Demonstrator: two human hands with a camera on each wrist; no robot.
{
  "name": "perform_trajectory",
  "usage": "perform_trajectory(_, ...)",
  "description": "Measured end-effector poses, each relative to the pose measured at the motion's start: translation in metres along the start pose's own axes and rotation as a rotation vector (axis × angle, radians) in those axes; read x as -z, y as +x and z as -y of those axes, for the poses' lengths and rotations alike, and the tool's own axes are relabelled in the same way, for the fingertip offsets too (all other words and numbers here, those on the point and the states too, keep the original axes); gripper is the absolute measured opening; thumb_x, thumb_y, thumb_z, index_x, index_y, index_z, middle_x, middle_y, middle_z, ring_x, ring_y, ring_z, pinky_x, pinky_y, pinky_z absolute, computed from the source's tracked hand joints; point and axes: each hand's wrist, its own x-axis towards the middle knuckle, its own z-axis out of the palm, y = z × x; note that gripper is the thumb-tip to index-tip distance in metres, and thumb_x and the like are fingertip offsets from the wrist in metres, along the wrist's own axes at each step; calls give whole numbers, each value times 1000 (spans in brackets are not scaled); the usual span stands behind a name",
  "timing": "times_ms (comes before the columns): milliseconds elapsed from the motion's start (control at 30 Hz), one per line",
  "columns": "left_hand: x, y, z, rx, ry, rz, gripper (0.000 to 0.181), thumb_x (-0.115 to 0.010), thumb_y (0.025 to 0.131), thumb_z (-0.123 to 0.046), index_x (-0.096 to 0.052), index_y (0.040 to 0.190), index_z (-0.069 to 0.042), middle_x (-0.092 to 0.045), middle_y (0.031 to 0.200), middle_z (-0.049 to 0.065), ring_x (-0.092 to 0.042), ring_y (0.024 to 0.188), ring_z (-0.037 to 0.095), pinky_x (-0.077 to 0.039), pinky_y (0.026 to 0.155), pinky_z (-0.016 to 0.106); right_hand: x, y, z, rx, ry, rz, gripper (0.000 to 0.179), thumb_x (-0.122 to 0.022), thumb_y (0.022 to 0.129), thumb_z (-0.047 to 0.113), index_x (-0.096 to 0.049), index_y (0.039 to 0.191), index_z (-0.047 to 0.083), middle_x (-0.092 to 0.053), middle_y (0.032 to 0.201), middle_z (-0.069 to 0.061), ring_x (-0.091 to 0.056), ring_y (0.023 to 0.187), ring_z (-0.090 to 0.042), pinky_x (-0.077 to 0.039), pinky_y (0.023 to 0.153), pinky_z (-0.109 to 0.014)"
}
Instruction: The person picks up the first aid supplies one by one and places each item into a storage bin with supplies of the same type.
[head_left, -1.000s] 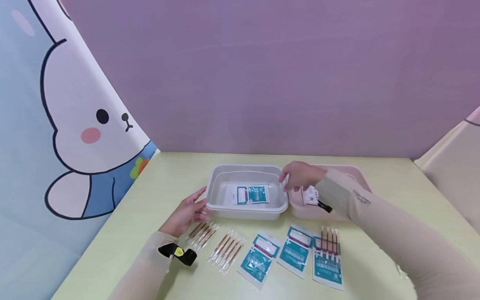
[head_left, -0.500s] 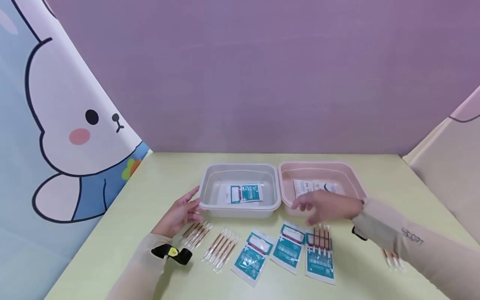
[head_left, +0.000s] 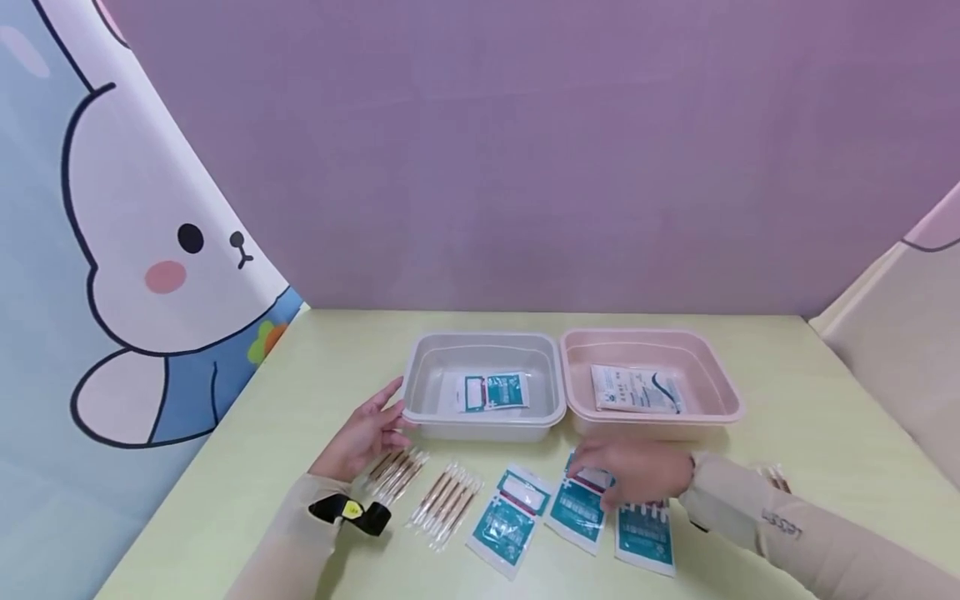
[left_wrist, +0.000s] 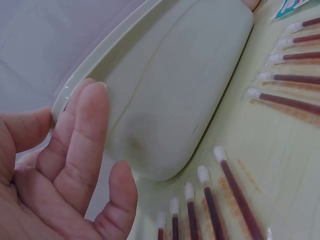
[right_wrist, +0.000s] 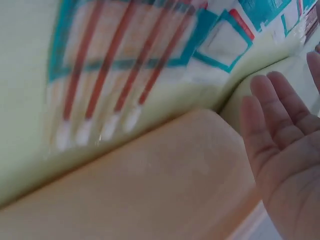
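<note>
The right sleeve [head_left: 813,537] bears dark lettering, perhaps "Lessen". A white plus sign marks the middle teal packet [head_left: 577,512]; the white packet's [head_left: 636,390] print is too small to read.

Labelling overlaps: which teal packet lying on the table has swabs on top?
The rightmost packet in the head view: swabs lie across it. None show on the middle packet, partly hidden by the right hand, or on the left packet.

Table [head_left: 795,392], pale yellow-green. Wall [head_left: 525,167], purple, plain, behind it. Cloth [head_left: 37,217], left side, light blue, printed with white rabbit [head_left: 135,208] and flower [head_left: 264,340]. Panel [head_left: 907,333], right side, cream, cut by frame, possibly fabric.
</note>
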Motion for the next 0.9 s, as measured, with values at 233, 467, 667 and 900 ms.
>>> perform_trajectory(233,-2,0,1,2,-21,9,56,-35,105,-11,-9,154,-10,-68,82,-4,-62,58,6,-54,65,23,-14,9,-7,24,-24,-36,52,-81,73,24,-64,122,21,-58,126,-1,-53,114,-20,-44,98,-38)
perform_trajectory(467,-2,-1,-3,-2,-4,-1,58,-37,105,-14,-8,154,-10,-68,78,-4,-63,58,6,-53,65,24,-22,18,-7,44,-131,-53,55,-82,72,24,-64,123,20,-57,130,-5,-49,122,-26,-38,104,-43)
perform_trajectory(667,-3,-1,-3,16,0,-19,58,-38,105,-17,-9,155,-13,-66,77,-3,-62,56,6,-51,63,24,-24,22,-10,31,-135,-32,56,-83,71,23,-64,123,19,-57,129,-5,-48,123,-26,-34,106,-44)
perform_trajectory(900,-3,-1,-2,16,8,-19,57,-36,105,-17,-9,155,-14,-66,77,-4,-61,55,6,-51,61,23,-24,21,-14,31,-147,-35,57,-84,69,25,-64,123,21,-56,130,-8,-48,122,-28,-35,105,-46)
